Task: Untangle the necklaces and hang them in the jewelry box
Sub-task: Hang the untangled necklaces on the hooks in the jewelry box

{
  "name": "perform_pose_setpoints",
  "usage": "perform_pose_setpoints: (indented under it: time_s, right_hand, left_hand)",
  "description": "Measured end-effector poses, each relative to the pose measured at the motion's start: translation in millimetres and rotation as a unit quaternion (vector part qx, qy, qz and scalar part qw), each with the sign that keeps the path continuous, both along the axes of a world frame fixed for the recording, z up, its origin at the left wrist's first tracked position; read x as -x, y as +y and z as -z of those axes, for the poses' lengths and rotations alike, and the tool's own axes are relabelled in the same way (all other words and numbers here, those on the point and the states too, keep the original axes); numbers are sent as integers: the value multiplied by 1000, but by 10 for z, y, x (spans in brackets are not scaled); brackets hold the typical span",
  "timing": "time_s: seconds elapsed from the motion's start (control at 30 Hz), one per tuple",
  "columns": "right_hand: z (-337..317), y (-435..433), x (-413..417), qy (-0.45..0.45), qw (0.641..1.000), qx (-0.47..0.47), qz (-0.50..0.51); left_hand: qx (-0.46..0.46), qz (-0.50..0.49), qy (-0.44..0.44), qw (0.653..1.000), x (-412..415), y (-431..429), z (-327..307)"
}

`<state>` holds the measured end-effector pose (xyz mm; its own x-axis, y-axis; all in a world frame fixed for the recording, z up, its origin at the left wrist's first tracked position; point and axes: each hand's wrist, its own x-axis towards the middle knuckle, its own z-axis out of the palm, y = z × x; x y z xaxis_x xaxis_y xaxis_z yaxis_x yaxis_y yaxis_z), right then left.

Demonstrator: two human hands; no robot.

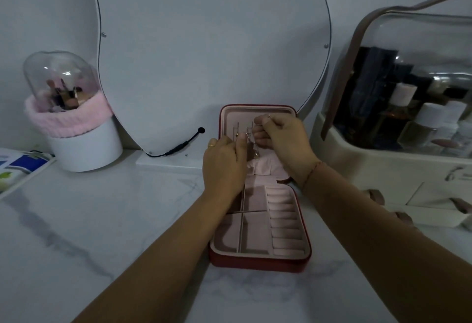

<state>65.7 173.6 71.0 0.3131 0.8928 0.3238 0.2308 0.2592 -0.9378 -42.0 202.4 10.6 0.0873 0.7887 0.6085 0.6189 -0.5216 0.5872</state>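
Both hands at the upright lid (255, 111) of the jewelry box (258, 262): my left hand (224, 164) and right hand (283, 141) pinch the necklace (248, 134), hanging vertically between them, right hand higher

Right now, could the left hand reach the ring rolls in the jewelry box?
Probably yes: the ring rolls lie uncovered near the left hand, nothing between. But that hand and the right hand pinch a necklace at the lid, so it must let go first.
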Motion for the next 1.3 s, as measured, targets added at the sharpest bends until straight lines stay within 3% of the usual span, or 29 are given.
perform_pose_setpoints:
  time_s: [0.17,0.37,0.57,0.67,0.87,1.0,1.2,1.3]
  right_hand:
    - [-62,-16,36,11,1000,-8,-8]
    - [19,-77,-5,-46,995,89,-5]
    - [51,-865,-207,-123,990,68,1]
    - [112,-1453,-537,-258,959,109,41]
    - [330,-2199,-1546,-311,912,191,187]
    - [618,-2271,-1838,-368,871,270,181]
    - [723,-2183,-1846,-392,867,241,192]
    - [719,-2124,-1831,-426,843,273,184]
  left_hand:
    - [10,4,4,1000,18,-26,-15]
    - [18,3,2,1000,37,-34,-36]
    - [2,25,54,998,82,-45,-22]
    - [30,38,59,997,68,-151,-56]
    - [76,161,44,983,-57,-570,-88]
    - [127,225,70,963,-119,-911,-49]
    - [147,243,91,955,-86,-1012,35]
    - [137,236,96,957,-91,-1033,30]
